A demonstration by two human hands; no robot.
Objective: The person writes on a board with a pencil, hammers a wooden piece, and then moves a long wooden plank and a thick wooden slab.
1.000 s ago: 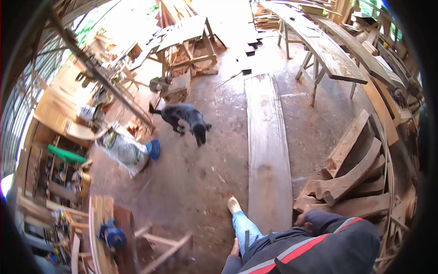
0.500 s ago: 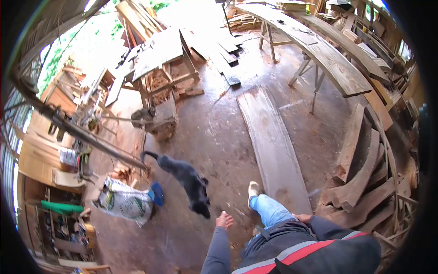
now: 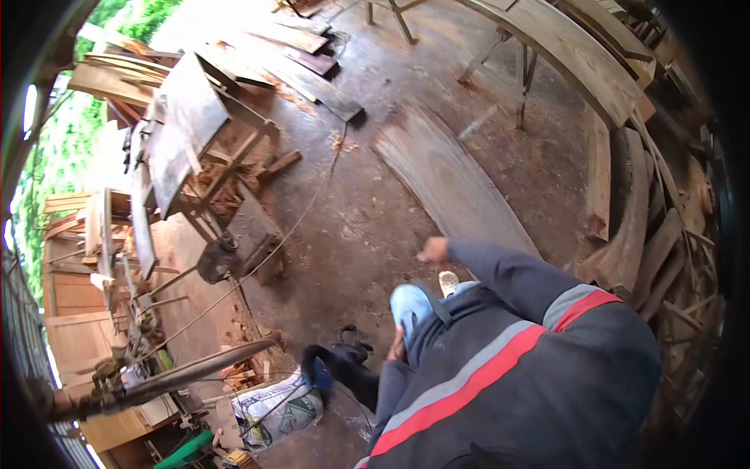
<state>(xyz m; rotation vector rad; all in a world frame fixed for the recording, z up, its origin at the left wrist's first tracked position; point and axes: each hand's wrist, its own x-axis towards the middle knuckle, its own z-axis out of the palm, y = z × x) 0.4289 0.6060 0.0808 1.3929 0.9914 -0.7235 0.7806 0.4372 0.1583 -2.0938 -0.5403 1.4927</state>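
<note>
My left hand (image 3: 399,342) hangs low at my thigh, just beside the black dog (image 3: 344,369); grip unclear, mostly hidden. My right hand (image 3: 432,250) is loosely curled, empty, over the long grey wooden plank (image 3: 449,184) on the floor ahead.

Daylight pours in from the open upper left, well beyond the raised right hand (image 3: 432,250); the green foliage (image 3: 148,19) there is blown out to a pale glare; the wet grey concrete floor (image 3: 351,227) just left of that hand shines softly; shadows are weak; strong fisheye bending curves the long pale wooden plank (image 3: 453,184) above the hand; black vignette rings the corners; slight motion blur softens everything.
</note>
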